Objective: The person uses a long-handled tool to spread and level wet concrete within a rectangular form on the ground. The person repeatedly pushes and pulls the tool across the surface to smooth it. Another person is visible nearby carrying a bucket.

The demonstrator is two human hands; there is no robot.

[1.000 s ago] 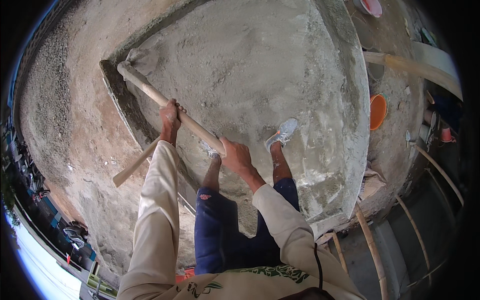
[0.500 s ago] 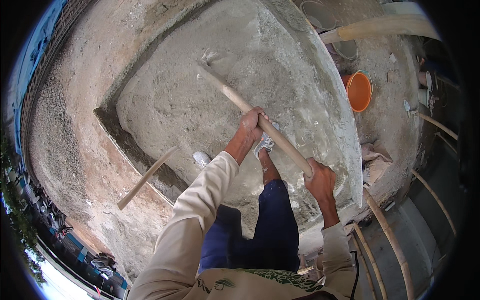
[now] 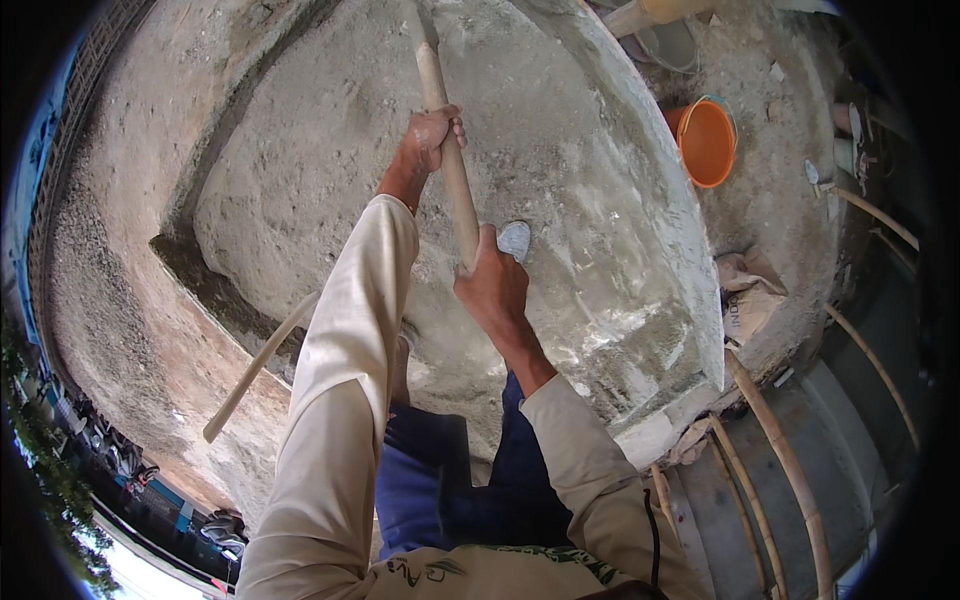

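A long pale wooden tool handle [image 3: 459, 195] slants forward from me over a concrete-walled basin. Its far end runs into a grey socket [image 3: 424, 28] at the top edge of the picture; the tool's head is out of sight. My left hand [image 3: 432, 138] is wrapped round the handle's upper part. Lower down, my right hand [image 3: 496, 288] grips its near end. Grey, damp-looking mix [image 3: 330, 150] covers the basin floor beneath both hands. I stand in the basin, one pale shoe [image 3: 514, 240] showing just right of the handle.
A low concrete wall [image 3: 690, 220] borders the basin on the right. Beyond it stand an orange bucket [image 3: 707, 145] and a crumpled sack [image 3: 750, 295]. Another wooden handle [image 3: 258, 372] leans over the left rim. Bamboo poles [image 3: 785, 460] lie at the lower right.
Both hands and the tool handle have moved forward and to the left. The handle has swung to point more straight ahead, and my right foot has shifted.
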